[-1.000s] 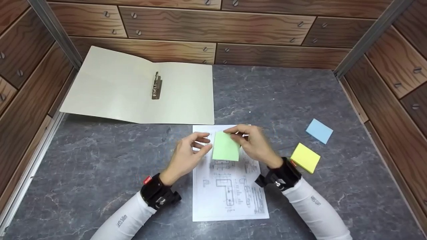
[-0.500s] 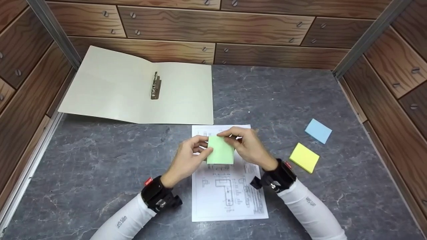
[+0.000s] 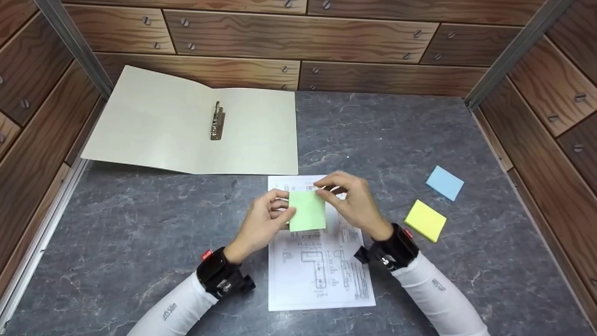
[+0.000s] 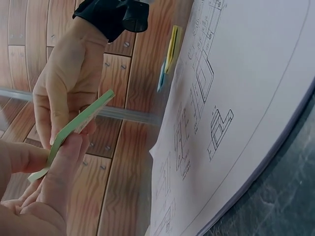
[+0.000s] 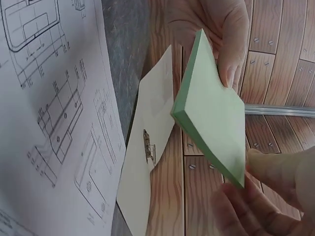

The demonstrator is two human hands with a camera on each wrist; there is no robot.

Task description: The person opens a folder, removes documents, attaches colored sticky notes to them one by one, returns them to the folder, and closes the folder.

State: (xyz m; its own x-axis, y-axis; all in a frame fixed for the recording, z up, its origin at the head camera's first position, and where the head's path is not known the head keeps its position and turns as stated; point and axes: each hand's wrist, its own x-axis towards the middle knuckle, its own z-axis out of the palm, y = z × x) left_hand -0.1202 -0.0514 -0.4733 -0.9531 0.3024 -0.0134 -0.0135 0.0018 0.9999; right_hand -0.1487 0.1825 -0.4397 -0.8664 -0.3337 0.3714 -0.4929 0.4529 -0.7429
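Observation:
A pad of light green sticky notes (image 3: 307, 212) is held up over a sheet of printed technical drawings (image 3: 322, 289). My left hand (image 3: 262, 219) grips the pad's left edge, thumb on the front and fingers behind. At the upper right corner, my right hand (image 3: 353, 201) pinches the pad between thumb and index finger. From the right wrist, the green pad (image 5: 214, 110) shows its thick edge and a slight bend. The left wrist view has the pad (image 4: 71, 130) almost edge-on, raised off the drawing sheet (image 4: 246, 98).
To the right lie a yellow sticky note pad (image 3: 426, 220) and a blue one (image 3: 445, 183). An opened cream folder (image 3: 154, 121) with a metal ring clip (image 3: 217, 122) rests at the back left, its edge close to the sheet. Wood-patterned walls (image 3: 298, 37) enclose the table.
The green pad has shifted left and slightly toward the body, and straightened. My left hand has taken hold of its left edge. My right hand moved left with it, then back right to the corner.

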